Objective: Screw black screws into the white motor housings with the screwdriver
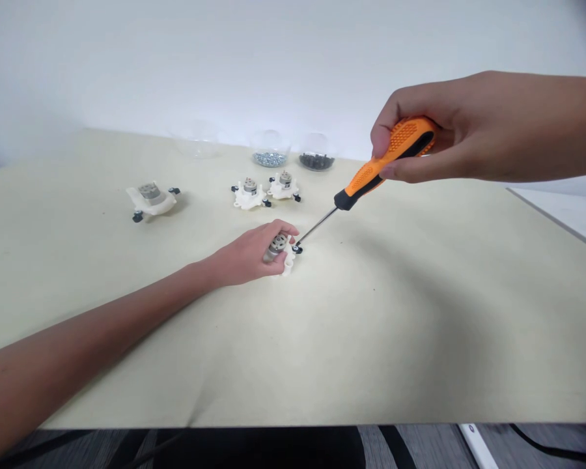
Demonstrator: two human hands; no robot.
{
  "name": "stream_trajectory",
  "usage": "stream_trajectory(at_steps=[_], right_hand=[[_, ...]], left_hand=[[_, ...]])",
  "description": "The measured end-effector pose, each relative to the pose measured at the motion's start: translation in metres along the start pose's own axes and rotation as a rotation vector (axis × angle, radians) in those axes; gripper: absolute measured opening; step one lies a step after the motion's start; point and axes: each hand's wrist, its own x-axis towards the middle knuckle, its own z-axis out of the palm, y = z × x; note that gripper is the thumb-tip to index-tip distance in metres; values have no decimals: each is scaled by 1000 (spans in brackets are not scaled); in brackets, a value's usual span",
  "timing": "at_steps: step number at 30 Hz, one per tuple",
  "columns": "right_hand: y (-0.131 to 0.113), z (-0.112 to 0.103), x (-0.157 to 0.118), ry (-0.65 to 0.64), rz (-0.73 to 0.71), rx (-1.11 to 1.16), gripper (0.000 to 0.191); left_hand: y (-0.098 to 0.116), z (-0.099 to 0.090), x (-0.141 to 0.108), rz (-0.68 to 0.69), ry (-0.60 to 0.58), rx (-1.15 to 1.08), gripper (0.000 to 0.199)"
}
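My left hand (254,254) is closed around a motor assembly, a silver motor (276,247) set in a white plastic bracket (288,262), and holds it on the table. At the bracket's right side sits a small black part (297,249) with a screw head showing. My right hand (434,130) grips the orange and black handle of a screwdriver (361,179). Its shaft slants down to the left, and the tip meets or nearly meets the screw at the black part. The underside of the bracket is hidden.
Two similar motor assemblies (249,194) stand behind my left hand, and another assembly (152,198) lies farther left. Along the back are a bowl of silver screws (269,158), a bowl of black parts (316,161) and a clear bowl (198,148). The table's front edge (293,425) is near me.
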Motion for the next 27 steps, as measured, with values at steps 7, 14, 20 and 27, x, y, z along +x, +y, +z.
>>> stream_trajectory(at_steps=[7, 14, 20, 27], right_hand=[[-1, 0, -1, -18, 31, 16, 34], [-3, 2, -4, 13, -5, 38, 33], [-7, 3, -5, 1, 35, 34, 35], [-7, 1, -4, -12, -8, 44, 31]], left_hand=[[1, -1, 0, -8, 6, -1, 33], [0, -2, -1, 2, 11, 6, 32], [1, -3, -1, -2, 7, 17, 32], [3, -3, -1, -8, 9, 27, 32]])
